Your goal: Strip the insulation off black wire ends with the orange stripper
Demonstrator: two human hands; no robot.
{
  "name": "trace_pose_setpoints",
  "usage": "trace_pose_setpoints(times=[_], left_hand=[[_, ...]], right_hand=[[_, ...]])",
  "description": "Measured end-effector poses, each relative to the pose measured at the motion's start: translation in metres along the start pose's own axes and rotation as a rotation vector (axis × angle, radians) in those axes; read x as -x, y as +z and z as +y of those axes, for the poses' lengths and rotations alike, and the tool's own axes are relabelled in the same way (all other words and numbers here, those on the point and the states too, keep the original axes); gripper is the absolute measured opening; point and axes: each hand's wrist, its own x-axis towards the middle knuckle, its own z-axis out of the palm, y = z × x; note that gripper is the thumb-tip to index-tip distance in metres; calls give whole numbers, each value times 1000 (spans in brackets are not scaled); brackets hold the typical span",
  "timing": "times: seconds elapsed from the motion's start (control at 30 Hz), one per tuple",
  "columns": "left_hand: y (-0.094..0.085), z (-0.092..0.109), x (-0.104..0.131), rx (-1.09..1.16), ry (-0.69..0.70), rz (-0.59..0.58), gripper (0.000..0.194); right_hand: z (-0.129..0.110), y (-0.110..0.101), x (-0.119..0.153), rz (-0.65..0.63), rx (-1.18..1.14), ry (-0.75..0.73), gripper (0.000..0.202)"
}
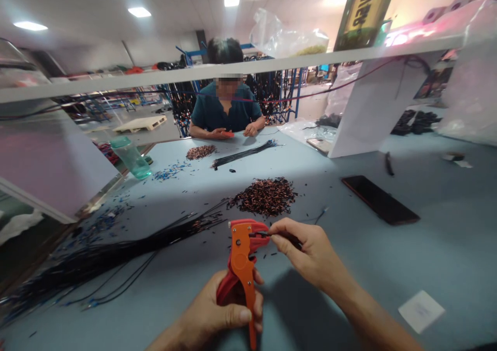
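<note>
My left hand [221, 309] is wrapped around the handles of an orange and red wire stripper [243, 260], held upright over the table. Pinched between the thumb and fingers of my right hand [306, 245] is a black wire [289, 237], whose end reaches into the stripper's jaws. Beyond the tool lies a heap of short black and copper-coloured offcuts [266, 195]. A long bundle of black wires [128, 252] stretches across the table to the left, several with blue-tipped ends.
Across the table [373, 268] sits a person [227, 102] holding a red tool. A smartphone [380, 198] and a paper square [421, 311] lie at right. Further off are a smaller wire bundle [244, 154], a copper-coloured heap [201, 152] and a green cup [132, 159]. A white shelf [155, 76] spans above.
</note>
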Motion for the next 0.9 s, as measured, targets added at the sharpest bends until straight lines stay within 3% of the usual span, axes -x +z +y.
trace_pose_setpoints(times=[0.4,0.9], left_hand=[[2,-1,1,-26,-41,29,39],[3,-5,3,-44,-38,32,37]], right_hand=[[-4,0,3,54,-10,-88,15],[-5,0,2,67,-46,-88,15]])
